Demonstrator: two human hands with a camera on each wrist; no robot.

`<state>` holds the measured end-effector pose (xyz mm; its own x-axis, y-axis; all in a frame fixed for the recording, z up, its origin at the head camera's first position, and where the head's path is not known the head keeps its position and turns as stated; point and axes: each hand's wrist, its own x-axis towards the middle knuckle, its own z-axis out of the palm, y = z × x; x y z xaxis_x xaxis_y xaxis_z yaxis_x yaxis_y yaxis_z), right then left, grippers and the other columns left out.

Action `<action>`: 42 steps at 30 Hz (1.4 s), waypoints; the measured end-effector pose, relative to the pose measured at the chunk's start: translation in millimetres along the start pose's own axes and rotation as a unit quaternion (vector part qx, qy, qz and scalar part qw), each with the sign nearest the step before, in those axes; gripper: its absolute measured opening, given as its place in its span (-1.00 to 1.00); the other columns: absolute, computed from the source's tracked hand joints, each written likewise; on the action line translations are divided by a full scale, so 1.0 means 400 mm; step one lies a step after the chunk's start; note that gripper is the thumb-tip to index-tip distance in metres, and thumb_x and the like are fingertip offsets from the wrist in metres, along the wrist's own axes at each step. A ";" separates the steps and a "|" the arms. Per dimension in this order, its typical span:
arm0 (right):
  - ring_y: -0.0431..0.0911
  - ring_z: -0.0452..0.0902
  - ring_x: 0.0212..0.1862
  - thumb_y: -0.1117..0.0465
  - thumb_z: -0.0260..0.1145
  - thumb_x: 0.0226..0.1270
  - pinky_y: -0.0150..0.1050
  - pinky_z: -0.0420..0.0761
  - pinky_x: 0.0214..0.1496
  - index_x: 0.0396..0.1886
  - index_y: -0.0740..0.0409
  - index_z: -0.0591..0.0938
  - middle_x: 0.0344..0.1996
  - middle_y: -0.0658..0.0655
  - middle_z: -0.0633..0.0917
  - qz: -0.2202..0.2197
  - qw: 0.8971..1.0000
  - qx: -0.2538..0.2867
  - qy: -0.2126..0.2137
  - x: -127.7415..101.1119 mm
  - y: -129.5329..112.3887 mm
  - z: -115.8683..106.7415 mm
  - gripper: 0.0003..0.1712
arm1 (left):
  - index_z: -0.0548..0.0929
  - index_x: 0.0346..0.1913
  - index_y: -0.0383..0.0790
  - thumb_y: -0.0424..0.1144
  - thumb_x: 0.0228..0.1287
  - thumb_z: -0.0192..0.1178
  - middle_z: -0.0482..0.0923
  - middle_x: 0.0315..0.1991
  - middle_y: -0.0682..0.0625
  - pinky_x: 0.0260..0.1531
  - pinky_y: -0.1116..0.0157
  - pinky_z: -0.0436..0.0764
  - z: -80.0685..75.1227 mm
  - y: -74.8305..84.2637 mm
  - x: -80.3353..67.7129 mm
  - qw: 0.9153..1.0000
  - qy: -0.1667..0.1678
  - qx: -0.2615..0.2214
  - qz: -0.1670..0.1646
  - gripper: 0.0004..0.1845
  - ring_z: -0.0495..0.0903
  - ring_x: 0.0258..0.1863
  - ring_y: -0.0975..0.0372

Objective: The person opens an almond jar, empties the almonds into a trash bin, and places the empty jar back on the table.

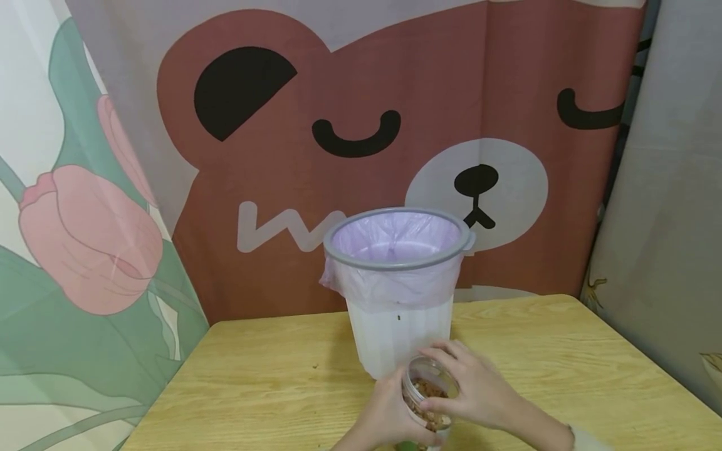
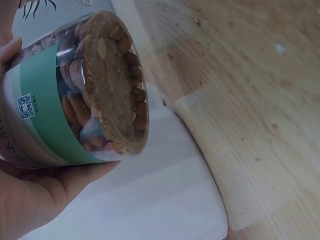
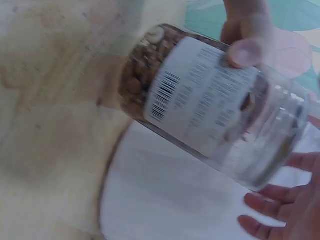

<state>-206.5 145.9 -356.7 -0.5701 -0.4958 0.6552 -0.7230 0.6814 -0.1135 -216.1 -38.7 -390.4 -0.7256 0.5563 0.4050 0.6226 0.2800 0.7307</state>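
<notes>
A clear plastic jar of brown nuts, with a green band round it, is tilted close in front of the white bin. My left hand grips it round the side, its thumb on the white barcode label in the right wrist view. Reaching over the jar's mouth, my right hand has thumb and fingers at opposite sides of the rim in the head view. Nuts lie towards the base, seen in the left wrist view, while the mouth end is see-through.
A white bin with a grey rim and a lilac bag liner stands on the wood-grain table. Small crumbs dot the tabletop. Behind hangs a cloth with a bear print, and a flower-print cloth hangs at left.
</notes>
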 end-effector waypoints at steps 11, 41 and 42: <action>-0.31 0.40 -0.40 -0.34 0.28 -0.11 -0.48 0.33 -0.60 -0.06 0.03 0.57 -0.32 -0.13 0.52 0.024 0.999 0.005 -0.026 0.009 -0.007 -0.014 -0.30 | 0.31 0.11 -0.08 -0.02 -0.37 0.51 0.44 -0.11 0.20 -0.25 0.44 0.48 -0.001 0.000 0.000 1.000 0.001 0.005 -0.017 -0.14 0.46 -0.21 0.41; 0.03 0.41 0.01 -0.14 0.35 -0.08 0.02 0.49 -0.29 0.12 -0.12 0.44 0.12 0.11 0.40 -0.010 0.995 0.057 -0.082 0.003 0.003 -0.026 -0.30 | 0.35 0.05 -0.20 0.01 -0.36 0.50 0.44 -0.19 0.20 -0.32 0.48 0.48 -0.004 0.004 -0.001 0.999 -0.005 0.038 -0.030 -0.17 0.45 -0.28 0.45; 0.09 0.40 0.03 -0.20 0.33 -0.07 0.07 0.48 -0.29 0.14 -0.10 0.43 0.14 0.16 0.39 0.001 0.995 0.057 -0.084 0.002 0.001 -0.027 -0.28 | 0.35 0.05 -0.20 0.00 -0.36 0.50 0.44 -0.20 0.21 -0.32 0.48 0.48 -0.004 0.005 -0.001 0.999 -0.006 0.036 -0.033 -0.17 0.45 -0.28 0.45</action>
<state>-203.1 151.6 -348.3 -0.6221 -0.5834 0.5221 -0.7557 0.6219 -0.2053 -215.1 -39.5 -388.2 -0.7619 0.5444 0.3509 0.5938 0.3709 0.7140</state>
